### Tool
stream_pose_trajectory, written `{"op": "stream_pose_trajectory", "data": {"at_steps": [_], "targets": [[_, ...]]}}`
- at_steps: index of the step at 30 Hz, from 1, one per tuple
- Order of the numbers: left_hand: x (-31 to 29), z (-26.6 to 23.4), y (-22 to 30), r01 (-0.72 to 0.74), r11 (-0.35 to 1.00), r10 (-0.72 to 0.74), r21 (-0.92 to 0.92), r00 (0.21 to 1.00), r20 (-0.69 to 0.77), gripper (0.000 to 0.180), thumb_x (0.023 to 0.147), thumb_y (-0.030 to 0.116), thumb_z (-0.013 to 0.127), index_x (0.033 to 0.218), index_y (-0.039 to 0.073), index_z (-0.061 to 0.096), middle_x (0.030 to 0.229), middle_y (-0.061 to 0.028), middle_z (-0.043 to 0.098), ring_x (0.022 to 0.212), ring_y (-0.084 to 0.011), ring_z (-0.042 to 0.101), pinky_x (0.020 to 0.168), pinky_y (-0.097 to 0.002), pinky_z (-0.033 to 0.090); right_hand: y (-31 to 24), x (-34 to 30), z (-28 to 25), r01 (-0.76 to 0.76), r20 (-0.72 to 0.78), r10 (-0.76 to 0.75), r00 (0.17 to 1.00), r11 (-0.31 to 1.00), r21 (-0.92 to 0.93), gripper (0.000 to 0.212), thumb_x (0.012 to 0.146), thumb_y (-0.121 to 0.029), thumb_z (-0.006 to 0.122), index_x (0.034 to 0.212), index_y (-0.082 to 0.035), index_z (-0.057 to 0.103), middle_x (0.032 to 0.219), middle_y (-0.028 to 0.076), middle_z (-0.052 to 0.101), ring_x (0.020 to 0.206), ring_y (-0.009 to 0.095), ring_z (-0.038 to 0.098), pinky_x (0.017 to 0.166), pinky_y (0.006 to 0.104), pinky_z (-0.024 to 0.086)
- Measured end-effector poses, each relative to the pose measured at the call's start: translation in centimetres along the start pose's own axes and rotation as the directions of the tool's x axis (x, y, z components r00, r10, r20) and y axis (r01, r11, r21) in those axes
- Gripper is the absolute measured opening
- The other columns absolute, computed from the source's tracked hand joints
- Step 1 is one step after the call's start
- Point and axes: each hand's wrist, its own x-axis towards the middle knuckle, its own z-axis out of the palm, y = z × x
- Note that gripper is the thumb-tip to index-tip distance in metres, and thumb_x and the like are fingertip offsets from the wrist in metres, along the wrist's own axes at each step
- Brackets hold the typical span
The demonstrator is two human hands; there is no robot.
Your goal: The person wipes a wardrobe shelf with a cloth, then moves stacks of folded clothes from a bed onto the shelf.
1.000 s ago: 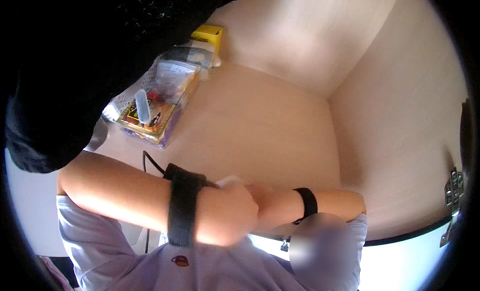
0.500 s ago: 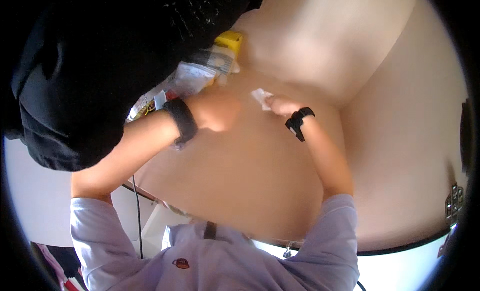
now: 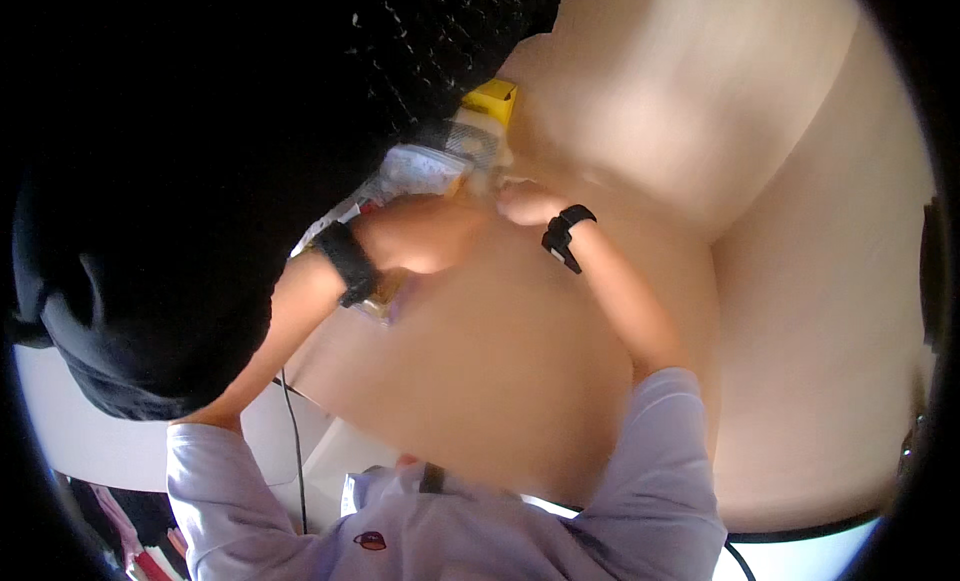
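My left hand (image 3: 425, 239) reaches over the tabletop, its fingers smeared by motion, so their shape cannot be made out. Close to its fingertips, my right hand (image 3: 530, 203) is closed in a pinch. A small pale piece (image 3: 502, 209), thin like a wrapper or folded paper, barely shows at the right fingertips. Just beyond my left hand lies a clear plastic bag (image 3: 425, 169) with pale contents. Partly under my left wrist is a small packet (image 3: 383, 303) with a purplish edge. Black bands circle both wrists.
A yellow box (image 3: 490, 99) and a grey patterned packet (image 3: 470, 141) stand at the back. A large black fabric shape (image 3: 180, 231) covers the upper left. Pale panels (image 3: 800, 331) rise along the right. A dark cable (image 3: 294, 431) hangs by the near left edge.
My right hand has moved left toward my left hand, and the white piece in it now hardly shows. The view has shifted, uncovering the packet under my left wrist.
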Motion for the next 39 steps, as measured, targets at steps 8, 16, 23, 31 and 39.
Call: {"op": "stream_pose_trajectory", "data": {"at_steps": [8,16,23,31,39], "targets": [[-5.0,-0.5,5.7,-0.239,0.962,0.258,-0.131,0.954,0.153,0.046,0.083,0.016,0.041,0.123,-0.004,0.034,0.13,-0.0197,0.033,0.12,-0.0318,0.032,0.099,-0.0383,0.027,-9.5,-14.1,-2.8,0.283,0.131,-0.3,0.945,0.95,0.135,0.025,0.074,-0.006,0.046,0.097,-0.002,0.053,0.1,0.021,0.053,0.091,0.036,0.051,0.076,0.0412,0.042],[-12.4,4.8,6.8,-0.45,0.893,0.445,0.004,0.884,0.142,0.055,0.084,0.028,0.043,0.126,-0.005,0.029,0.132,-0.0216,0.027,0.125,-0.032,0.025,0.1,-0.0409,0.023,-15.0,-22.7,0.4,0.671,-0.145,-0.662,0.735,0.741,0.018,0.03,0.078,-0.017,0.045,0.103,-0.004,0.056,0.099,0.016,0.056,0.102,0.031,0.048,0.09,0.0368,0.035],[-15.8,9.4,7.6,-0.299,0.953,0.297,0.052,0.954,0.044,0.067,0.082,0.038,0.048,0.129,-0.004,0.025,0.133,-0.0187,0.028,0.125,-0.0285,0.026,0.101,-0.0423,0.022,-16.1,-24.1,0.1,0.701,-0.045,-0.707,0.706,0.688,0.189,0.033,0.073,-0.013,0.05,0.104,-0.001,0.054,0.1,0.016,0.055,0.106,0.034,0.044,0.094,0.0375,0.032],[-18.0,10.5,5.4,-0.073,0.985,0.093,0.155,0.987,-0.13,0.068,0.078,0.038,0.052,0.127,-0.003,0.029,0.132,-0.018,0.03,0.124,-0.0286,0.029,0.1,-0.0496,0.02,-18.4,-19.0,1.2,0.794,-0.06,-0.792,0.608,0.608,0.016,0.033,0.071,-0.009,0.049,0.101,0.002,0.054,0.1,0.018,0.055,0.106,0.03,0.045,0.098,0.0392,0.026],[-21.4,8.0,-3.8,0.287,0.957,-0.264,0.038,0.92,-0.289,0.081,0.07,0.047,0.061,0.129,0.001,0.029,0.131,-0.0177,0.033,0.122,-0.0291,0.031,0.1,-0.0514,0.018,-26.1,-5.9,2.4,0.848,-0.131,-0.875,0.466,0.484,-0.215,0.022,0.072,-0.014,0.047,0.089,-0.004,0.058,0.076,0.012,0.061,0.075,0.025,0.059,0.078,0.0374,0.04]]}}
